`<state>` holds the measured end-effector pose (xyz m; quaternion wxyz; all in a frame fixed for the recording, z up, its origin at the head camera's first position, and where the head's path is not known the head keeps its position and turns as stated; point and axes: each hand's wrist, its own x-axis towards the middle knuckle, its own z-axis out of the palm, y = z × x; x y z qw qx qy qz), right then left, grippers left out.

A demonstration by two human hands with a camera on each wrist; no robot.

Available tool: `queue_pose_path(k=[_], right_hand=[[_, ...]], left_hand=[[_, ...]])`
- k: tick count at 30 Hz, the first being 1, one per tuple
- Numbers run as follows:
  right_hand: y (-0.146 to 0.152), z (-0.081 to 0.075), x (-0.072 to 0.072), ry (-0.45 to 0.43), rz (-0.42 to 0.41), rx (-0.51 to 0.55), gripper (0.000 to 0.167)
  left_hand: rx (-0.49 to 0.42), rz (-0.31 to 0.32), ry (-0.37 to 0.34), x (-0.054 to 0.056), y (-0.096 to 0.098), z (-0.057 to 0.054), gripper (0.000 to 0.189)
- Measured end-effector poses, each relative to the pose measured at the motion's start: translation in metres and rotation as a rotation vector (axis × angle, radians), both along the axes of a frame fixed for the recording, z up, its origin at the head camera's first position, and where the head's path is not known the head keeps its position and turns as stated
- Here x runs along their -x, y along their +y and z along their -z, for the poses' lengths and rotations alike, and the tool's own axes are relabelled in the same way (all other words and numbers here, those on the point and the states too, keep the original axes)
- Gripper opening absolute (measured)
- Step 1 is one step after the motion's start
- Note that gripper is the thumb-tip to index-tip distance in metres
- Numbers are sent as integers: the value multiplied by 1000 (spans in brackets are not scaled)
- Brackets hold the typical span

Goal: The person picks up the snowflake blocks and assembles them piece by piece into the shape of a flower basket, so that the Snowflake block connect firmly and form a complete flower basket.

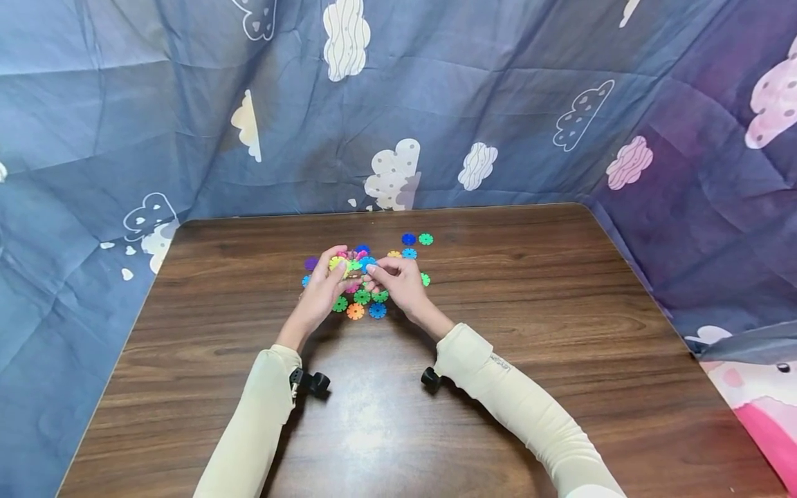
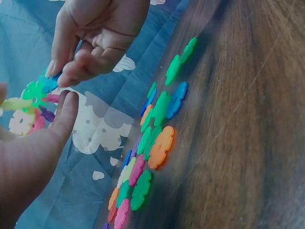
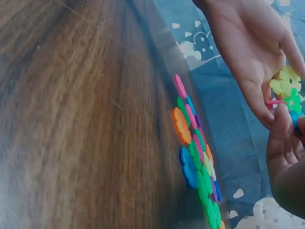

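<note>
Above the table, my left hand [image 1: 319, 289] holds a cluster of joined flower-shaped plastic discs between thumb and fingers. The cluster has a yellow disc [image 3: 286, 82], a green disc [image 2: 34, 94], and pink and purple ones set at angles. From the other side, my right hand [image 1: 405, 287] pinches a blue disc [image 1: 367, 264] between thumb and forefinger. That blue disc sits right at the edge of the green one. In the left wrist view the right fingertips partly cover it, and its slot cannot be made out.
Loose discs lie on the wooden table [image 1: 529, 311] under and around the hands. Among them are an orange disc [image 1: 355, 311], a blue one beside it and several green ones. A dark blue disc [image 1: 408, 239] lies farther back. Patterned blue cloth [image 1: 436, 104] hangs behind the table.
</note>
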<state>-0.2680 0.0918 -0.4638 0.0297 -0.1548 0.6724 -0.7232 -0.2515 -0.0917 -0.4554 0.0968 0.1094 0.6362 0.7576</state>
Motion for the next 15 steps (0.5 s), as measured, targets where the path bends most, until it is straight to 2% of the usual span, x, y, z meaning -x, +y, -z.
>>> queue_pose_path(k=[3,7,11,15], right_hand=[[-3,1,-2,-22,-16,19,24],[-3,2,-4,-6,-7,-103,26],[-5,6,-6,15,26,-207,27],[-8,7,-9,-3,56,-176,27]], left_hand=[[49,-43,-11,0,1,0,48],[91,-68,-4,1,1,5,47],[62,-55,1,1,1,11,44],[31,-54,13,1,3,12,43]])
